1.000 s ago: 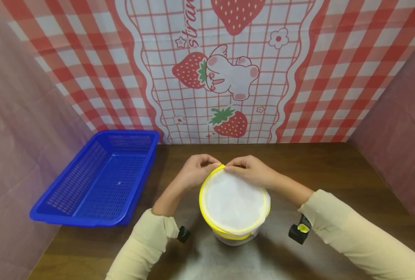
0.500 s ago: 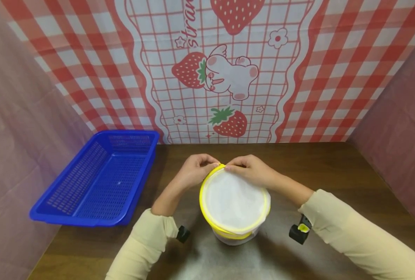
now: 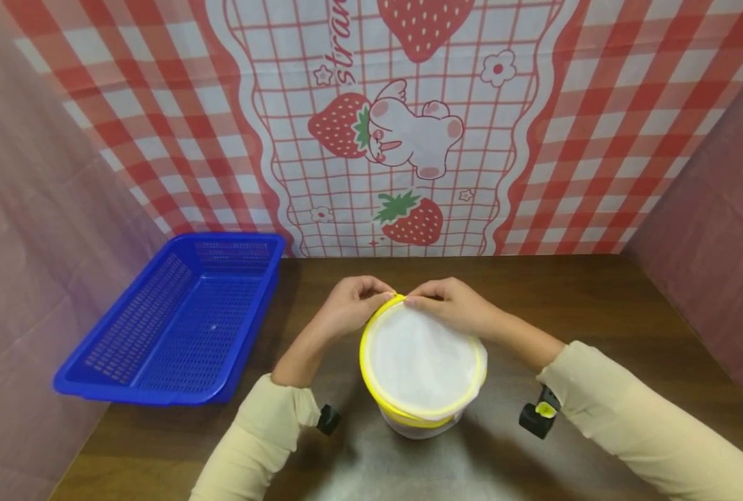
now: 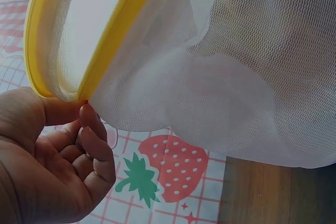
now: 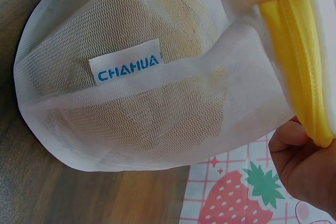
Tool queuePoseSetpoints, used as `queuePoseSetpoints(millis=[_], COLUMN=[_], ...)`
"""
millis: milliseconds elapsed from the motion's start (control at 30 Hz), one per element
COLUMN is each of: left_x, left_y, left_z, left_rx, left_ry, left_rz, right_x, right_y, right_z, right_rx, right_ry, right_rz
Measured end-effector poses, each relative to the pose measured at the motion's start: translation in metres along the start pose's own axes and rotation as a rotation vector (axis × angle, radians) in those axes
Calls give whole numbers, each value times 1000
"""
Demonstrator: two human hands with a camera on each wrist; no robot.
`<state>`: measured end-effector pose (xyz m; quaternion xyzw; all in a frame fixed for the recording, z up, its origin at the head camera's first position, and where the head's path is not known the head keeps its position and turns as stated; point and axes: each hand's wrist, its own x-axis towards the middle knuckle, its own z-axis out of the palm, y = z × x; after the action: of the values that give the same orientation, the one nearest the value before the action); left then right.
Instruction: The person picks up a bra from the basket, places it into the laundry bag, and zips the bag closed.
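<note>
A round white mesh laundry bag (image 3: 424,362) with a yellow zipper band around its top stands on the table in front of me. In the right wrist view its mesh side carries a white label (image 5: 127,62) reading CHAHUA. My left hand (image 3: 349,306) pinches the yellow zipper band (image 4: 113,35) at the bag's far edge, thumb against fingertips. Close beside it, my right hand (image 3: 456,306) pinches the same rim just to the right. The zipper pull is too small to make out between the fingers. Something tan shows through the mesh; whether it is inside cannot be told.
A blue plastic basket (image 3: 236,348) with slotted walls stands at the left of the brown wooden table (image 3: 572,292). Behind the table hangs a red and white checked cloth (image 3: 597,139) with strawberry prints. Pinkish curtains (image 3: 52,209) close off both sides.
The bag and the right hand have shifted very slightly to the right. Both hands keep their hold on the rim, and the left hand stays nearly still.
</note>
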<state>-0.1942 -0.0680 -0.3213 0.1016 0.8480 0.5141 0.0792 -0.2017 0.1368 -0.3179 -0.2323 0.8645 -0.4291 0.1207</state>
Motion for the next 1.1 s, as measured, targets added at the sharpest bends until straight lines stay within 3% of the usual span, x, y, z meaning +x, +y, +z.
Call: queuePoseSetpoints(millis=[367, 767, 1100], left_x=[0, -1, -3], left_y=[-1, 1, -1], left_z=[0, 3, 1], left_rx=[7, -1, -5], left_ry=[16, 5, 19], left_rz=[8, -15, -15], right_x=[-1, -3, -1], right_y=[2, -3, -4], right_z=[-3, -3, -1], right_rx=[18, 90, 43], right_ry=[4, -94, -60], right_rz=[10, 2, -3])
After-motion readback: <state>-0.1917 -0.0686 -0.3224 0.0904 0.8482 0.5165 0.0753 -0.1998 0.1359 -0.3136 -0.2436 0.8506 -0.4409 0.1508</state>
